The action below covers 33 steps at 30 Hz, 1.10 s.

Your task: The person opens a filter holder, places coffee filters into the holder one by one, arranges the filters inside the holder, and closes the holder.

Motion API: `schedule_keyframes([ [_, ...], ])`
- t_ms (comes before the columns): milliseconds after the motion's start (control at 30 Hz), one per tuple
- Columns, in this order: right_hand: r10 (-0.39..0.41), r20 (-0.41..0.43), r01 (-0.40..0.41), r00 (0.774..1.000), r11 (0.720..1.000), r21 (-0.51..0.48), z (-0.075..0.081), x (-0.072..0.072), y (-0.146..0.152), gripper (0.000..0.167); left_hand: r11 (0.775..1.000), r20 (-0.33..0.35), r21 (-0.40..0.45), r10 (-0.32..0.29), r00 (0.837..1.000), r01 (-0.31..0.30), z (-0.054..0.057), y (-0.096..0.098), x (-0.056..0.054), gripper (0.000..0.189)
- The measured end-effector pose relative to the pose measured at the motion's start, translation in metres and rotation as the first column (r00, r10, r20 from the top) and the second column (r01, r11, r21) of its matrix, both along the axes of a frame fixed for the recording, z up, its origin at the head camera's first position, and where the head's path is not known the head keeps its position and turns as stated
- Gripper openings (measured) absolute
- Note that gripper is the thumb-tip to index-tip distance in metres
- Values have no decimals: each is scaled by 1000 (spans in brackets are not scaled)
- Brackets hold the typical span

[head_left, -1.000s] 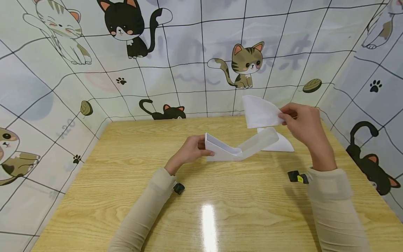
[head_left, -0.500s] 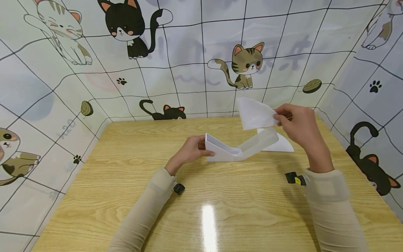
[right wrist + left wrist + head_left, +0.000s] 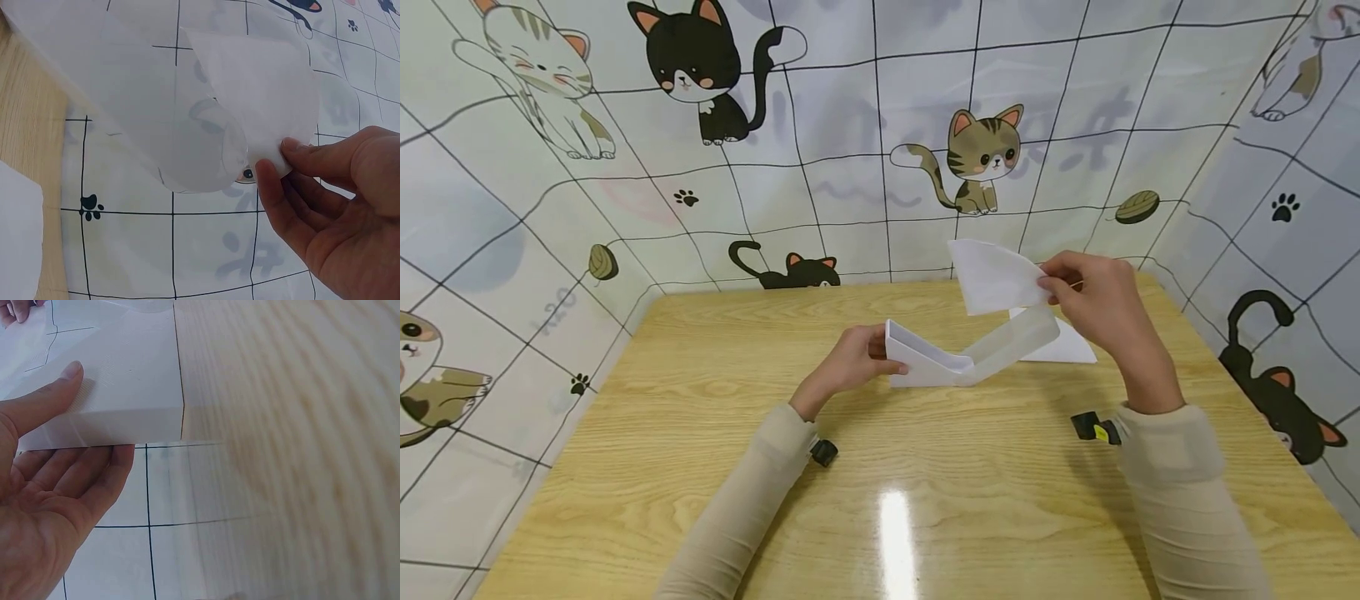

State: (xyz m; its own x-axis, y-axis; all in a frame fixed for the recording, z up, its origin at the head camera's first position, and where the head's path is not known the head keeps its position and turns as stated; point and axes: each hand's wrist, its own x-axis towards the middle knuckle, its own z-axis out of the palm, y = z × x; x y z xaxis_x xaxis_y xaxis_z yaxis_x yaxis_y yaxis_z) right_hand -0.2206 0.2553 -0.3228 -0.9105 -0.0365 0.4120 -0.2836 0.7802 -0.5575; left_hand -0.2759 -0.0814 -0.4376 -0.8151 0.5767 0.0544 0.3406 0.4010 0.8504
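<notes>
My left hand (image 3: 852, 358) grips the left end of a white filter paper box (image 3: 925, 360), thumb on the near face and fingers behind. The box stands on the table with its translucent lid (image 3: 1011, 342) swung up to the right. In the left wrist view, the thumb presses the box's white face (image 3: 131, 369). My right hand (image 3: 1097, 304) pinches the corner of a white fan-shaped coffee filter paper (image 3: 996, 277) between thumb and fingers, above the lid. Another white fan-shaped paper (image 3: 1071, 346) lies on the table behind the lid, partly hidden. The right wrist view shows the held filter paper (image 3: 259, 81) near the lid.
The light wood table (image 3: 760, 483) runs up to a cloth backdrop (image 3: 842, 192) printed with cats and grid lines. The cloth also stands at the left and right sides. A small black device (image 3: 824, 452) sits at the left wrist, another device (image 3: 1096, 428) at the right.
My right hand has carried the filter paper left and slightly down, toward the box. The left hand and the box stay where they were; the head view has shifted slightly.
</notes>
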Motion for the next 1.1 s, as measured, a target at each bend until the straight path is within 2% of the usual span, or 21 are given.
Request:
schedule_keyframes([
  [700,78,-10,-78,997,997,-14,-1,3,-19,12,1000,-4,1,3,1000,-3,0,-1,1,39],
  [1100,137,-46,-135,990,990,33,-12,-3,-32,7,1000,-6,10,-5,1000,5,0,-1,0,39],
])
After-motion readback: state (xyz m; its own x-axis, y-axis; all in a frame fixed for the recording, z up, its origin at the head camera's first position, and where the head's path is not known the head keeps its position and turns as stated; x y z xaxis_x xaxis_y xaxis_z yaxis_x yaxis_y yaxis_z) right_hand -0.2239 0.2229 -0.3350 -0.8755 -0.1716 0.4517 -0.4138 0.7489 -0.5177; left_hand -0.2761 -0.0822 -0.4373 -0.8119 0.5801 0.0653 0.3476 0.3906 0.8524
